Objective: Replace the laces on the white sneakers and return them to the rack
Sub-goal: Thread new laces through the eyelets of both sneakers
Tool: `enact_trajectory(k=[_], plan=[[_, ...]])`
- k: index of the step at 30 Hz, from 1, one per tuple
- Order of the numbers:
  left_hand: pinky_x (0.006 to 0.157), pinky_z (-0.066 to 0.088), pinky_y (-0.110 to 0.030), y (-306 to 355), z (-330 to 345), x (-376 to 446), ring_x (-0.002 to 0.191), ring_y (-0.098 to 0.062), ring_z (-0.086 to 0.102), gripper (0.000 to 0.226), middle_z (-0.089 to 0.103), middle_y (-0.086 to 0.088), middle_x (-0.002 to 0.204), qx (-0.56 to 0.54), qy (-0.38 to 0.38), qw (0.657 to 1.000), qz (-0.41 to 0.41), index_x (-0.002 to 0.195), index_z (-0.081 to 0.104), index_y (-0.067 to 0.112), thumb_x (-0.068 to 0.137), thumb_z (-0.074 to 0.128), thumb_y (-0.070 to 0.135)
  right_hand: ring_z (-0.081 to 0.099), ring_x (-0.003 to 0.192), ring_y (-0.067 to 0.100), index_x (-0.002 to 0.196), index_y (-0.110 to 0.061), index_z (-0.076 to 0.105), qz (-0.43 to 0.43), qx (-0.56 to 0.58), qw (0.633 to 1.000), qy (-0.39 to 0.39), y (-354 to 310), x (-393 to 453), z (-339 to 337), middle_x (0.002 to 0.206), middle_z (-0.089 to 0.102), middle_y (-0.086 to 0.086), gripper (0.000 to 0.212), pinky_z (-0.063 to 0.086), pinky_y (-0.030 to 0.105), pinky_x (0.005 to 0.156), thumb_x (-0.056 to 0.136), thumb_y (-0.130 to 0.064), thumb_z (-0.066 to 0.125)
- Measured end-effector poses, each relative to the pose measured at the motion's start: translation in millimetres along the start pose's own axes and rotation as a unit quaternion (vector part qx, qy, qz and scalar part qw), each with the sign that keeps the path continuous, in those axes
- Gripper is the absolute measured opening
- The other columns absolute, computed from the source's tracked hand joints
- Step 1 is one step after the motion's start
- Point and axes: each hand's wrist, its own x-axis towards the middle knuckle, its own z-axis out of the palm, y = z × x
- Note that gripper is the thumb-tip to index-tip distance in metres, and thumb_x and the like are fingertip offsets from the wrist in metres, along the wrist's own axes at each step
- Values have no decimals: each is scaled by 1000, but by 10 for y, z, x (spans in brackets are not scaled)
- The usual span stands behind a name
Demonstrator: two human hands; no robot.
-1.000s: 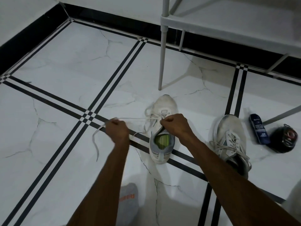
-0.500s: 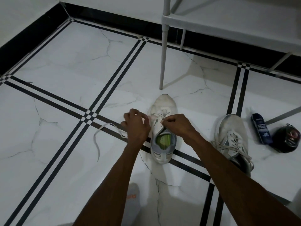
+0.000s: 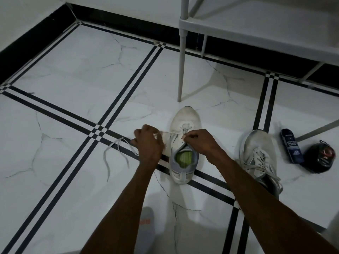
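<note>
Left hand (image 3: 149,143) curled, right hand (image 3: 199,142) pinching

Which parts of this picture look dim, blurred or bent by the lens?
Head view: dim bluish light overall; the left hand and the black round thing at right look slightly smeared; wide-angle lens bows the floor stripes; the rack leg throws a soft shadow.

Both forearms are bare from the bottom edge of the view up to the wrists, with no sleeve showing on either. The left hand (image 3: 148,142) and the right hand (image 3: 200,142) are bare too: no glove, ring, watch or band is visible on them.
</note>
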Motion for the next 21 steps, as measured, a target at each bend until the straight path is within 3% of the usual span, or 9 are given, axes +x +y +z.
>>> enact_trajectory(k=[2, 4, 6, 9, 11, 13, 15, 18, 21], plan=[[87, 48, -43, -180, -192, 89, 95, -28, 63, 14, 69, -5, 96, -44, 70, 992, -100, 86, 72, 12, 88, 64, 23, 66, 100, 20, 100, -11, 78, -1, 2, 1000, 5, 10, 0, 0, 103, 75, 7, 20, 52, 35, 94, 91, -26, 69], [76, 56, -41, -287, -346, 132, 76, -24, 69, 16, 70, -3, 78, -173, 27, 976, -127, 77, 69, 10, 85, 64, 23, 66, 99, 21, 100, -9, 78, -3, 2, 1000, 6, -3, -3, 9, 102, 74, 7, 21, 51, 33, 93, 91, -25, 69], [63, 52, -38, -238, -435, 94, 59, -15, 63, 20, 66, -2, 67, -276, -31, 950, -144, 71, 65, 8, 85, 61, 22, 66, 99, 20, 100, -9, 77, -3, -1, 1000, 3, -15, -2, 13, 102, 74, 7, 21, 51, 32, 91, 91, -26, 69], [61, 43, -36, -243, -433, 47, 63, -16, 56, 26, 65, -7, 67, -341, -40, 920, -189, 69, 61, 2, 82, 55, 24, 66, 99, 19, 100, -11, 77, 3, 2, 1000, 7, -7, -2, 9, 103, 74, 6, 19, 50, 28, 88, 92, -26, 69], [65, 44, -36, -330, -410, 7, 63, -16, 56, 36, 66, -5, 63, -286, -42, 933, -214, 67, 60, -1, 79, 55, 33, 66, 99, 19, 99, -12, 77, 4, 7, 1000, 9, -1, -2, 18, 103, 74, 6, 18, 49, 26, 86, 91, -25, 69], [71, 48, -34, -430, -384, -39, 70, -17, 64, 39, 70, 0, 61, -191, -93, 950, -228, 64, 68, 6, 78, 57, 41, 66, 98, 19, 99, -12, 77, 1, 0, 1000, 6, -2, -7, 29, 102, 74, 6, 18, 48, 24, 84, 91, -26, 69], [76, 50, -33, -468, -387, -45, 78, -17, 68, 34, 72, 6, 61, -115, -164, 952, -233, 62, 73, 17, 75, 60, 46, 66, 96, 19, 99, -10, 77, -4, -10, 1000, 0, -2, -11, 41, 102, 74, 7, 19, 47, 23, 83, 91, -25, 69], [87, 55, -40, -534, -399, 129, 80, -21, 69, 40, 73, 6, 64, -50, -236, 941, -238, 61, 75, 18, 58, 60, 55, 64, 92, 15, 98, -10, 77, -9, -20, 1000, 0, -11, -12, 29, 101, 74, 7, 18, 44, 20, 79, 92, -24, 69], [79, 52, -35, -540, -464, 243, 82, -21, 68, 49, 73, 1, 70, 32, -227, 949, -217, 69, 74, 14, 67, 64, 63, 64, 93, 14, 99, -9, 78, -12, -14, 1000, 0, -18, -18, 19, 102, 74, 6, 18, 43, 19, 80, 91, -23, 69]])
